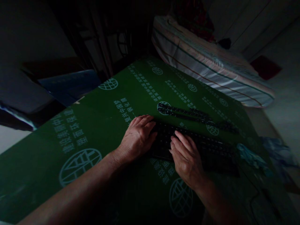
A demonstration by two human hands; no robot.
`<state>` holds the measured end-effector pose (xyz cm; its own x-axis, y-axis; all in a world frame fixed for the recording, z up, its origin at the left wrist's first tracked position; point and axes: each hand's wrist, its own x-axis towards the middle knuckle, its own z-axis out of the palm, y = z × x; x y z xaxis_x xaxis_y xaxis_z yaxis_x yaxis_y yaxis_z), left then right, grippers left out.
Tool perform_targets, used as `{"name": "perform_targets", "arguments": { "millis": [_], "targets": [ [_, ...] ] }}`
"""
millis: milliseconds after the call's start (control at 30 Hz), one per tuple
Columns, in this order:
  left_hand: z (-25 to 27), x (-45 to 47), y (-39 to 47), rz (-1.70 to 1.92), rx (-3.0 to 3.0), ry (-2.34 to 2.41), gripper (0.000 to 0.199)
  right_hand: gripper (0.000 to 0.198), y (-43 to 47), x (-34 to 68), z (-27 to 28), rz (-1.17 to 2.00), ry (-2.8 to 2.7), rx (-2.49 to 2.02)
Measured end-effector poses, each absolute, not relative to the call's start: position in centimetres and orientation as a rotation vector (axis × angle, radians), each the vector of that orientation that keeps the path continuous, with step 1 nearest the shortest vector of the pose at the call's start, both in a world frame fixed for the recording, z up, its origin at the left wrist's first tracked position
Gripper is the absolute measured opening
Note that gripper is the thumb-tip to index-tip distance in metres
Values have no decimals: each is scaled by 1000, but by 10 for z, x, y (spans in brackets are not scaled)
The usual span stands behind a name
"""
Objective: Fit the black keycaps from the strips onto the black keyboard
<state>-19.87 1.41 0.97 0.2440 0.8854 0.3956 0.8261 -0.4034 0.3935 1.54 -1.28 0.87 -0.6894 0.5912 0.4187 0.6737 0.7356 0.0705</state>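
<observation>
A black keyboard (215,148) lies at a slant on a green table, its keys dim in the low light. My left hand (139,132) is closed around its left end, fingers over the edge. Over the left-middle keys is my right hand (186,154), its fingers bent close together with the tips at the keys. Whatever may be between those fingertips is hidden. Just behind the keyboard, several small black pieces like loose keycaps (197,114) lie in a long strip.
The green table (110,131) carries white printed lettering and globe marks. A crumpled teal cloth (253,156) lies right of the keyboard, near a dark cable (250,200). A mattress (211,65) stands beyond the far right edge. A dark blue panel (70,86) is at the left.
</observation>
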Motion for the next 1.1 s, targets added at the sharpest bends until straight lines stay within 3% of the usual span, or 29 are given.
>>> {"name": "perform_targets", "arguments": {
  "millis": [600, 1100],
  "targets": [
    [10, -200, 15, 863, 2428, 1664, 32, 31, -25, 4, 1, -327, -2505, -1090],
    [10, -202, 16, 870, 2410, 1664, 35, 24, -26, 5, 1, -243, -2311, -1103]
  ]
}}
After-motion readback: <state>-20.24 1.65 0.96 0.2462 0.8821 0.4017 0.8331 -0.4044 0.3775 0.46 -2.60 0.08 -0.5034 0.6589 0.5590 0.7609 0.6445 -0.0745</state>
